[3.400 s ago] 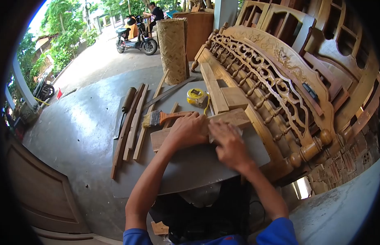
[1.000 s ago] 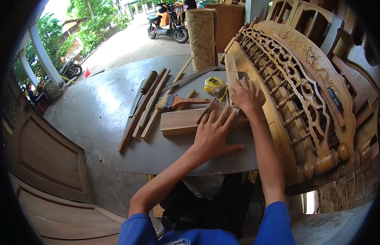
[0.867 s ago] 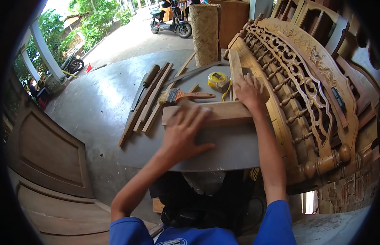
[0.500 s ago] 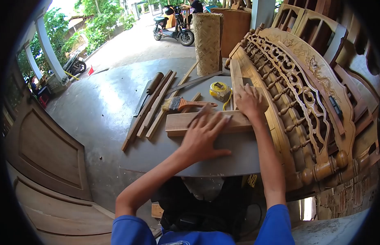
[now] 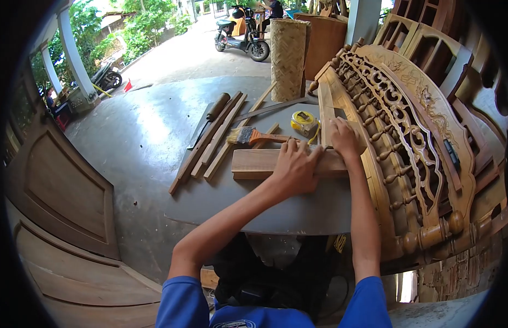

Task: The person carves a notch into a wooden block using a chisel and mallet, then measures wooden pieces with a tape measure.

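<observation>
A thick wooden block (image 5: 257, 165) lies crosswise near the table's front. My left hand (image 5: 296, 167) rests over its middle with the fingers bent and pressed on its far top edge. My right hand (image 5: 344, 139) is at the block's right end, where a long flat board (image 5: 326, 104) meets it; its fingers are curled over the joint. Behind my left hand lies a brush (image 5: 257, 136) with an orange handle. A yellow tape measure (image 5: 305, 123) sits between the brush and the board.
Thin wooden strips (image 5: 207, 142) and a dark-handled tool (image 5: 217, 107) lie at the table's left. A carved wooden frame (image 5: 396, 120) leans along the right. A woven roll (image 5: 288, 60) stands behind the table. Wooden panels (image 5: 68, 186) are at left; a scooter (image 5: 242, 38) is farther off.
My left hand has moved right along the block, and its spread fingers have bent onto the edge. The dark piece under it no longer shows. The whole view has shifted slightly.
</observation>
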Motion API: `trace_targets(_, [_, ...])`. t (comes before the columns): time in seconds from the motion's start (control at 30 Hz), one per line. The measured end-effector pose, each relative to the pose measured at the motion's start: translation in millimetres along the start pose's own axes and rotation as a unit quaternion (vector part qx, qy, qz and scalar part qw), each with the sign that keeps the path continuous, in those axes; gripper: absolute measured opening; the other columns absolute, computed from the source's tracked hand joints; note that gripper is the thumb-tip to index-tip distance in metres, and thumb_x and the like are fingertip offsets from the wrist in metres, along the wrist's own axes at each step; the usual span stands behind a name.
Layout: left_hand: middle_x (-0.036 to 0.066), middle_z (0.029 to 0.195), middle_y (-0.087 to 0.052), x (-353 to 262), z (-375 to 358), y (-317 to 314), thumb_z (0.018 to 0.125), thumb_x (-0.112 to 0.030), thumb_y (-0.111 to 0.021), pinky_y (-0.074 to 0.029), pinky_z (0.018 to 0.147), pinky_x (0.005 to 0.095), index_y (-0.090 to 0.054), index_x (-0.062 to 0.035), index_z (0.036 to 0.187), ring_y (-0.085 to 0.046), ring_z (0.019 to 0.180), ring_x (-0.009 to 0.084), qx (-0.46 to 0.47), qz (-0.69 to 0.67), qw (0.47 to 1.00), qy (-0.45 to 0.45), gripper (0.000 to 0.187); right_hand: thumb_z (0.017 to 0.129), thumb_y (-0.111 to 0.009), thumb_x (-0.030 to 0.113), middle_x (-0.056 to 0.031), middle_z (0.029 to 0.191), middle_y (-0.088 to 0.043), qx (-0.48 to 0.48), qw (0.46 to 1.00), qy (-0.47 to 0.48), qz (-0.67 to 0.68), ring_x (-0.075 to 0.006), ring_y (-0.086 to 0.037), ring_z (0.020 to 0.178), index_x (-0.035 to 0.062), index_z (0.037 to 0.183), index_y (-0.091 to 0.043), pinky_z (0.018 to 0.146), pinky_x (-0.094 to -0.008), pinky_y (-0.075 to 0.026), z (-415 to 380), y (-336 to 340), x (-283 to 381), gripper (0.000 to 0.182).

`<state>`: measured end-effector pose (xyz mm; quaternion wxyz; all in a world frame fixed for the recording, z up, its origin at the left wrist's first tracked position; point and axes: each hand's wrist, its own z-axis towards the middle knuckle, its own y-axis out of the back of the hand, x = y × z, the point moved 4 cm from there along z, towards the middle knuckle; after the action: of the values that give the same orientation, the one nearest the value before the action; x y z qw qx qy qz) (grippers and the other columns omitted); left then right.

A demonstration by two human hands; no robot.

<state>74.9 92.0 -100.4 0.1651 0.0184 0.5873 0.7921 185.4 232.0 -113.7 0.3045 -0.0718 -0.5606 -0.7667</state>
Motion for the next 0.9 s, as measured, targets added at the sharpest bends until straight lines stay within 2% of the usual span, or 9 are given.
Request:
trace_targets(0.03, [0.021, 0.105, -0.049, 3, 0, 3, 0.064, -0.028, -0.067, -0.031, 0.089, 0.0491, -0.041, -0.0031, 0.120, -0.044, 0.105, 0.0386, -0.035, -0.011, 0.999, -0.014, 0.066, 0.086, -0.036, 0.031, -0.0162, 0.109, -0.056, -0.056, 0.995, -0.005, 0.082, -0.0266, -0.052, 0.103, 0.0086, 0.109, -0.057, 0.092, -0.0426, -0.032, 2, 2, -5, 0.038])
trace_targets(0.13, [0.022, 0.102, -0.051, 12, 6, 1, 0.064, -0.029, -0.067, -0.030, 0.091, 0.0455, -0.040, 0.0019, 0.118, -0.047, 0.104, 0.0352, 0.025, -0.055, 0.997, -0.043, 0.068, 0.086, -0.039, 0.026, -0.0160, 0.093, -0.062, -0.112, 0.954, 0.011, 0.277, -0.0288, -0.059, 0.089, 0.0048, 0.097, -0.062, 0.081, -0.0345, -0.042, 7, 15, -17, 0.033])
trace_targets(0.17, [0.022, 0.099, -0.053, 15, 6, 2, 0.064, -0.030, -0.068, -0.029, 0.091, 0.0419, -0.039, 0.0044, 0.118, -0.049, 0.102, 0.0328, 0.050, -0.072, 0.995, -0.050, 0.070, 0.086, -0.041, 0.023, -0.0167, 0.082, -0.064, -0.188, 0.939, 0.019, 0.288, -0.0272, -0.061, 0.078, 0.0004, 0.087, -0.063, 0.070, -0.0308, -0.045, 7, 20, -21, 0.031])
trace_targets(0.3, [0.020, 0.100, -0.052, 9, -15, 11, 0.065, -0.035, -0.069, -0.026, 0.092, 0.0407, -0.040, 0.0009, 0.119, -0.047, 0.103, 0.0306, 0.027, -0.048, 0.997, -0.053, 0.072, 0.090, -0.042, 0.021, -0.0093, 0.080, -0.063, -0.154, 0.908, 0.002, 0.390, -0.0147, -0.059, 0.078, -0.0016, 0.088, -0.062, 0.072, -0.0264, -0.044, 11, 38, -31, 0.030])
trace_targets(0.4, [0.018, 0.099, -0.052, 13, -11, 25, 0.065, -0.035, -0.069, -0.026, 0.090, 0.0411, -0.039, 0.0008, 0.120, -0.046, 0.103, 0.0293, -0.057, -0.056, 0.996, -0.038, 0.072, 0.089, -0.043, 0.022, -0.0094, 0.081, -0.063, -0.142, 0.939, 0.022, 0.314, -0.0153, -0.059, 0.079, -0.0018, 0.089, -0.061, 0.073, -0.0271, -0.045, 2, 69, -14, 0.030])
trace_targets(0.43, [0.019, 0.098, -0.052, 15, -3, 29, 0.066, -0.035, -0.068, -0.027, 0.089, 0.0408, -0.039, 0.0013, 0.122, -0.048, 0.100, 0.0299, -0.042, -0.056, 0.998, 0.011, 0.073, 0.084, -0.048, 0.024, -0.0114, 0.074, -0.062, -0.164, 0.936, 0.089, 0.299, -0.0214, -0.061, 0.072, -0.0005, 0.087, -0.061, 0.067, -0.0292, -0.046, 0, 73, -5, 0.027])
trace_targets(0.57, [0.024, 0.094, -0.055, 26, 28, 24, 0.067, -0.036, -0.065, -0.032, 0.083, 0.0437, -0.038, 0.0053, 0.122, -0.053, 0.091, 0.0333, -0.134, -0.037, 0.990, 0.010, 0.074, 0.075, -0.056, 0.029, -0.0131, 0.091, -0.061, -0.164, 0.964, 0.187, 0.092, -0.0318, -0.058, 0.081, 0.0026, 0.089, -0.062, 0.074, -0.0370, -0.046, -14, 71, 27, 0.030])
trace_targets(0.77, [0.024, 0.101, -0.054, 38, 42, 7, 0.067, -0.043, -0.065, -0.030, 0.091, 0.0473, -0.036, -0.0009, 0.128, -0.052, 0.097, 0.0333, -0.052, -0.052, 0.997, 0.038, 0.080, 0.073, -0.046, 0.020, -0.0138, 0.092, -0.062, -0.197, 0.954, 0.226, 0.028, -0.0287, -0.058, 0.089, 0.0022, 0.084, -0.064, 0.081, -0.0367, -0.044, -3, 36, 8, 0.028])
trace_targets(0.9, [0.020, 0.130, -0.037, 45, -15, 34, 0.068, -0.055, -0.061, -0.021, 0.103, 0.0450, -0.025, -0.0088, 0.135, -0.033, 0.123, 0.0325, -0.025, 0.008, 1.000, 0.006, 0.089, 0.069, -0.043, 0.015, -0.0138, 0.086, -0.063, -0.206, 0.955, 0.208, 0.055, -0.0287, -0.059, 0.085, 0.0018, 0.080, -0.065, 0.079, -0.0367, -0.045, -3, 35, 11, 0.028])
